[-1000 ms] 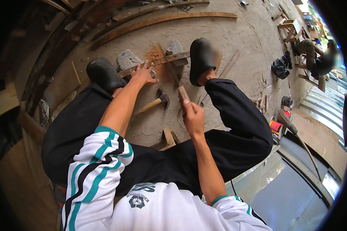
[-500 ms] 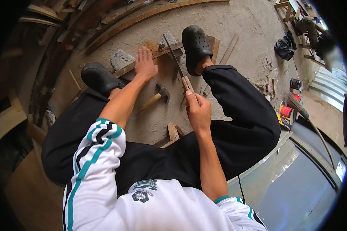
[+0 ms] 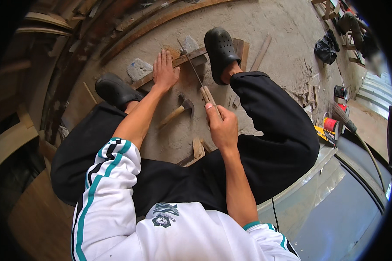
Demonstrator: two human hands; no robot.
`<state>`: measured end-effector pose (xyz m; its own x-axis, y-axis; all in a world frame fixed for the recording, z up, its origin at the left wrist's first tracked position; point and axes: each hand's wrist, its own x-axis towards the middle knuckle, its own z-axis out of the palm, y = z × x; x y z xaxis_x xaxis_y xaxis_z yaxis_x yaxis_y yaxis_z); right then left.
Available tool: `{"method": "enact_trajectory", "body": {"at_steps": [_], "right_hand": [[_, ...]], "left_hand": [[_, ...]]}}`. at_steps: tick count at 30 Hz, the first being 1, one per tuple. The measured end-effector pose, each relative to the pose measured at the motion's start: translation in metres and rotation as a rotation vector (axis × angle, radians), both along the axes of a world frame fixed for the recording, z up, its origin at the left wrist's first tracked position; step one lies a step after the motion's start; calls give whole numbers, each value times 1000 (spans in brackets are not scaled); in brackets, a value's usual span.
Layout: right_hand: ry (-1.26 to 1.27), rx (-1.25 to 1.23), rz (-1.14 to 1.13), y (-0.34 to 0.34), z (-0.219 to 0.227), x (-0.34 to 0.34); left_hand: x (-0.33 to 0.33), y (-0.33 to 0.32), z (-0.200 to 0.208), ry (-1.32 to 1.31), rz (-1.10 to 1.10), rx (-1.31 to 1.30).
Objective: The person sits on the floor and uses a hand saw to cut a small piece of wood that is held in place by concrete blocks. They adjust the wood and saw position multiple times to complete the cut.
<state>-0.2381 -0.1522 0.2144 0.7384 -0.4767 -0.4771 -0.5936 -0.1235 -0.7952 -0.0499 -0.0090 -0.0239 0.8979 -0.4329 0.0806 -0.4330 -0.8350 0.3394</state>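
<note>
My left hand [image 3: 164,74] lies flat with fingers stretched out on a long wooden strip [image 3: 197,53] between my feet. In my right hand [image 3: 222,127] is the wooden handle of a handsaw [image 3: 195,71], gripped with the thumb along its top. The thin blade, seen nearly edge-on, points away from me and crosses the strip right of my left hand. Whether its teeth touch the wood, I cannot tell. A claw hammer [image 3: 175,114] with a wooden handle rests on the ground between my hands.
Stone chunks [image 3: 139,68] sit beside the strip, which runs between my black clogs [image 3: 222,54]. Wood offcuts [image 3: 198,148] lie close to my lap, and another board [image 3: 261,52] lies beyond my right foot. Cans [image 3: 330,125] and a brush [image 3: 342,116] stand at the right.
The saw and my right hand have shifted slightly left, and the blade's tip now lies further left. My left hand stays on the strip. The whole view has moved a little.
</note>
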Motion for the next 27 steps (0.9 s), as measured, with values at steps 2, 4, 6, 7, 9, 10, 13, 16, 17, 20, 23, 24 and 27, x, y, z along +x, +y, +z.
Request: {"method": "enact_trajectory", "body": {"at_steps": [2, 4, 6, 7, 9, 10, 13, 16, 17, 20, 23, 24, 27], "right_hand": [[7, -24, 28, 3, -5, 1], [1, -81, 60, 7, -10, 3], [30, -93, 80, 9, -15, 1], [46, -99, 90, 11, -18, -1], [57, -101, 111, 14, -22, -1], [60, -102, 123, 16, -23, 0], [72, -92, 127, 21, -23, 0], [121, -29, 118, 21, -10, 0], [137, -28, 116, 23, -7, -1], [144, -40, 113, 31, 2, -8], [219, -45, 154, 35, 10, -7], [179, -51, 149, 33, 0, -2], [113, -65, 150, 36, -33, 24]], "left_hand": [[-3, 14, -3, 150, -126, 101], [-6, 28, -7, 240, -203, 159], [-7, 38, -6, 268, -228, 185], [-7, 38, -4, 304, -128, 207], [-4, 41, -3, 371, 76, 251], [-1, 43, -3, 450, 146, 257], [11, 43, -5, 671, 316, 249], [21, 32, -2, 831, 405, 207], [24, 30, 0, 863, 437, 197], [28, 18, 5, 909, 487, 202], [30, 22, 1, 915, 491, 230], [28, 19, -2, 918, 477, 235], [28, 21, -4, 899, 440, 198]]}}
